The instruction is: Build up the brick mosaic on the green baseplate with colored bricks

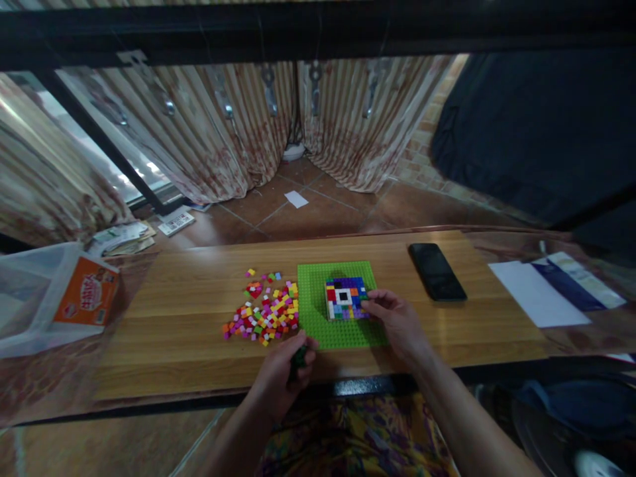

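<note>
A green studded baseplate [311, 285] lies on the wooden table in front of me. On it stands a low block of multicoloured toy bricks [344, 310], blue, red, orange and purple, with a white square around a black centre. At the block's right edge, my right hand [397, 321] has thumb and index finger closed on what looks like a small green brick. Near the plate's front left corner, my left hand [285, 368] curls around several dark green bricks [299, 358], partly hidden by the fingers. Left of the plate is a loose pile of small coloured bricks [268, 317].
A black phone [437, 271] lies right of the plate on the table [169, 318]. Beyond the right end are white paper sheets [539, 298]. A clear plastic bin [37, 291] with an orange label stands at the left. Curtains [238, 132] hang behind.
</note>
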### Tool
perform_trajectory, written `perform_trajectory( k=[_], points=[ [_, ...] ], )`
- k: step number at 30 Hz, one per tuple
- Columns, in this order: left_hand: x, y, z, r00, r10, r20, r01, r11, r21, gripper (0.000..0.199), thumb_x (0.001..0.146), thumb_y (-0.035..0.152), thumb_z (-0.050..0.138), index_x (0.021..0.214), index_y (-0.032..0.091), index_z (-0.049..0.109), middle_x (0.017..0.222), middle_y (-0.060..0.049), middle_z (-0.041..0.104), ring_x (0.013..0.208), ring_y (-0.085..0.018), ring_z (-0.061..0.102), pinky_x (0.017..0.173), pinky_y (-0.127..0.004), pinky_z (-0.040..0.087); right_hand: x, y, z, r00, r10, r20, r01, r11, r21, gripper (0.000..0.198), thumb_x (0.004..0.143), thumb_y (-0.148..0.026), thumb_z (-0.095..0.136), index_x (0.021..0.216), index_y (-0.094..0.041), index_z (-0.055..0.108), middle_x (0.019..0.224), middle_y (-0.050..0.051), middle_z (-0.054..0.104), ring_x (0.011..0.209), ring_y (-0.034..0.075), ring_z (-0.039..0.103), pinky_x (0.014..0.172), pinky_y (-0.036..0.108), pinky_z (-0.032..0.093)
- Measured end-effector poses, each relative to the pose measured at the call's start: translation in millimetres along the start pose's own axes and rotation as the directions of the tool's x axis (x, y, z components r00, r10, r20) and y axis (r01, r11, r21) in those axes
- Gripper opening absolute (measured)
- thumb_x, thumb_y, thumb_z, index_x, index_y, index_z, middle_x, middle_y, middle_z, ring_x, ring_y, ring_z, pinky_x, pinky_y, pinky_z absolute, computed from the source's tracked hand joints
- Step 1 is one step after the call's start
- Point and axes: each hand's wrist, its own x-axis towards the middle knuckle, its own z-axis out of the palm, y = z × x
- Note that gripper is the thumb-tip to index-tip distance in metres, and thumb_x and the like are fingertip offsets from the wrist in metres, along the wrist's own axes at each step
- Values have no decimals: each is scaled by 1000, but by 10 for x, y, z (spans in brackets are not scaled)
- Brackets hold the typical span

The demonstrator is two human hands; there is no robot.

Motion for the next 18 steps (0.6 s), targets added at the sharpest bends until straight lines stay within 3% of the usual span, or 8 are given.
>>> perform_trajectory(
  k=[3,6,12,18],
  points=[
    [1,-46,102,998,-34,59,44,983,-178,22,82,34,52,81,13,54,60,4,42,40,-1,31,33,-12,14,-140,-25,1,987,-159,-35,156,985,-68,28,61,-35,74,79,-18,61,67,-2,61,60,11,56,58,25,45],
    [5,-86,217,992,-43,117,77,950,-304,19,84,29,48,82,12,55,63,2,44,44,-2,37,32,-11,19,-389,-85,28,967,-251,31,253,948,-192,21,70,-36,67,81,-19,64,75,2,65,69,14,59,64,28,47],
    [39,-177,377,995,-39,89,72,909,-411,16,84,21,47,83,9,58,69,-3,52,52,-5,48,35,-11,30,-877,-163,142,912,-238,333,371,824,-427,17,82,-34,55,87,-23,67,88,4,66,82,17,61,73,30,49],
    [71,-246,404,997,-27,71,52,923,-381,10,80,15,52,83,10,61,69,-2,58,52,-5,51,39,-12,36,-930,-138,149,883,-228,410,424,762,-490,20,84,-30,52,99,-25,64,97,5,62,89,18,61,78,31,51]
  ],
)
